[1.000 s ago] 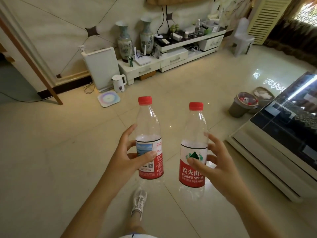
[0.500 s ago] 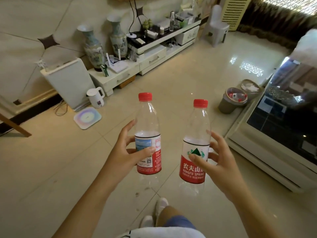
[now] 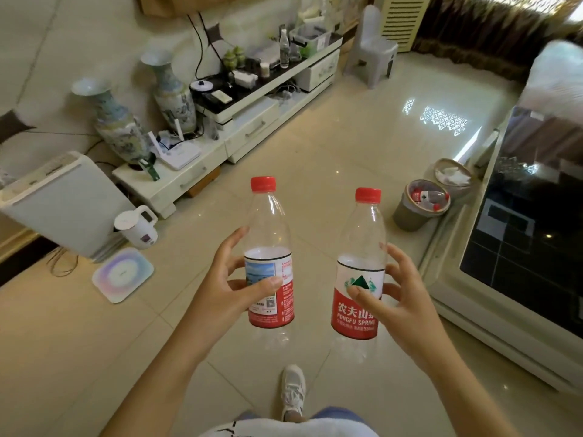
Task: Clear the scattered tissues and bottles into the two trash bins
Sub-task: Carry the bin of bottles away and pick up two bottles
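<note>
Carrying step: my left hand grips one bottle, my right hand grips the other bottle, both upright, capped, fingers wrapped at the labels. Bottle bin sits ahead-right with the tissue bin just behind it, both hard against the table edge. Next, I reckon: walk over and drop both in the near bin. Floor between looks open; table rim crowds the right.

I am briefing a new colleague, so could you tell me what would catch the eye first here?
Two clear, red-capped bottles held upright at centre: the left hand grips one bottle, the right hand the other bottle. Beyond them to the right, two trash bins stand on the floor beside a glass-topped table.
</note>
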{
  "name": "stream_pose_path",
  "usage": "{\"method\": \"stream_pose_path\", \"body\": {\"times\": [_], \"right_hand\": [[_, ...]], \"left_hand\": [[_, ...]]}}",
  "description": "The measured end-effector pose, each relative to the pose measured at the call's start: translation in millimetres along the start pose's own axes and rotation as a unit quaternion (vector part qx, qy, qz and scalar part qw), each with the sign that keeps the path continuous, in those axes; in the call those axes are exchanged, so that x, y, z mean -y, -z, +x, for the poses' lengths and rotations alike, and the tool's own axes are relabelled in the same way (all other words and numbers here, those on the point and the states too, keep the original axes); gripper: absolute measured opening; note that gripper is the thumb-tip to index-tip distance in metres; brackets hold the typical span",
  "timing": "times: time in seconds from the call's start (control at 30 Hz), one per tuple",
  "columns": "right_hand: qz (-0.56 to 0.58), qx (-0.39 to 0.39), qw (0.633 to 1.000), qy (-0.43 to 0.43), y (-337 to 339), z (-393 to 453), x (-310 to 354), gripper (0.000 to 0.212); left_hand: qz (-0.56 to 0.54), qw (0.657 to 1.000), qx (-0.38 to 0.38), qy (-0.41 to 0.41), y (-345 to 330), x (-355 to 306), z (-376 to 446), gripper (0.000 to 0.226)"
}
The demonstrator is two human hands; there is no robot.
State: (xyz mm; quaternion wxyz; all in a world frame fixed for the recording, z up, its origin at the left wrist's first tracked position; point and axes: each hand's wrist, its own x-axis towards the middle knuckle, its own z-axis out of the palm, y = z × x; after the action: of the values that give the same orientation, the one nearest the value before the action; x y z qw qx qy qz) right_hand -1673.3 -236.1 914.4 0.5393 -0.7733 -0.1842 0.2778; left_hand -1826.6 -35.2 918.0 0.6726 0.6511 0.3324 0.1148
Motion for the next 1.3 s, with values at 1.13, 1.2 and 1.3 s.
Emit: {"method": "stream_pose_path", "body": {"times": [1.13,1.2,1.3], "right_hand": [[0.088,-0.272,0.955,-0.077,119,567,91,0.070],[0.096,-0.280,0.952,-0.080,137,602,91,0.071],[0.097,-0.288,0.950,-0.076,166,649,98,0.076]], "left_hand": [[0.095,0.947,0.305,-0.021,-146,-203,694,0.085],[0.102,0.944,0.314,-0.020,-169,-217,724,0.084],[0.117,0.939,0.323,-0.019,-199,-241,766,0.084]]}}
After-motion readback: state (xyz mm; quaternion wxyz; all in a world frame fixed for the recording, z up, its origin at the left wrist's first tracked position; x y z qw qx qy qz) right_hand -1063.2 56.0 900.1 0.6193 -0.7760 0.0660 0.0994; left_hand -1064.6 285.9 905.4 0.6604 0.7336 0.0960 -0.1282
